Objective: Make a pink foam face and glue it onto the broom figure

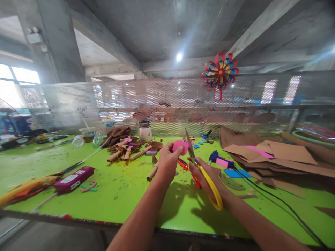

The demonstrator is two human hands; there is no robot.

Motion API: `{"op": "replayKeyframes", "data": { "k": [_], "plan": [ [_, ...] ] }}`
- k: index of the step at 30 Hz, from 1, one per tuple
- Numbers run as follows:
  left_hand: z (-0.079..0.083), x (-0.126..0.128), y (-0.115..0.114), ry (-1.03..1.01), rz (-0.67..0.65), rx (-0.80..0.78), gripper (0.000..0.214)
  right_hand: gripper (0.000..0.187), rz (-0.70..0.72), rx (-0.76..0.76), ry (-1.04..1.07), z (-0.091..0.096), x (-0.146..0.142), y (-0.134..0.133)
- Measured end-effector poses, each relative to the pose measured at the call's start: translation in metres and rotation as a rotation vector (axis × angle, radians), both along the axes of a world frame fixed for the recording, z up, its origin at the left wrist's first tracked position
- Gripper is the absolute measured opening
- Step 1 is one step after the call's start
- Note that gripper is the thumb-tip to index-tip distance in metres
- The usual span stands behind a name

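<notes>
Above the green bench [78, 205], left hand [167, 162] pinches a pink paper piece [180, 146]; right hand [206, 177] grips yellow-handled scissors [202, 172], blades at the paper. Brown paper sheets [274, 153] right, rolled paper tubes [125, 151] behind, pink case [74, 179] left.

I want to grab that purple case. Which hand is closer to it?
Left. The purple case lies off to the left of both hands. The left hand, pinching a pink paper piece, is closer; the right hand, holding yellow-handled scissors, is farther right.
</notes>
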State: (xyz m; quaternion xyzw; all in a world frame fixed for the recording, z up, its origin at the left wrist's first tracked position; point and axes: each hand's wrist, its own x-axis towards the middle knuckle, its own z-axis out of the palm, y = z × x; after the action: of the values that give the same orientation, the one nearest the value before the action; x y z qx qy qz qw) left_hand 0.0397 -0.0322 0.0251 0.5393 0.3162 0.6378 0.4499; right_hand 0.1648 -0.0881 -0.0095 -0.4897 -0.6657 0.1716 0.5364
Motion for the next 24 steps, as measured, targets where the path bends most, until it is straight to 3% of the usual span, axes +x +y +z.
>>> {"op": "replayKeyframes", "data": {
  "k": [24],
  "plan": [
    [-0.0014, -0.0062, 0.0061, 0.072, -0.011, -0.048, 0.024, 0.041, 0.08, -0.015, -0.038, 0.0011, 0.0043, -0.0014]
  ]
}}
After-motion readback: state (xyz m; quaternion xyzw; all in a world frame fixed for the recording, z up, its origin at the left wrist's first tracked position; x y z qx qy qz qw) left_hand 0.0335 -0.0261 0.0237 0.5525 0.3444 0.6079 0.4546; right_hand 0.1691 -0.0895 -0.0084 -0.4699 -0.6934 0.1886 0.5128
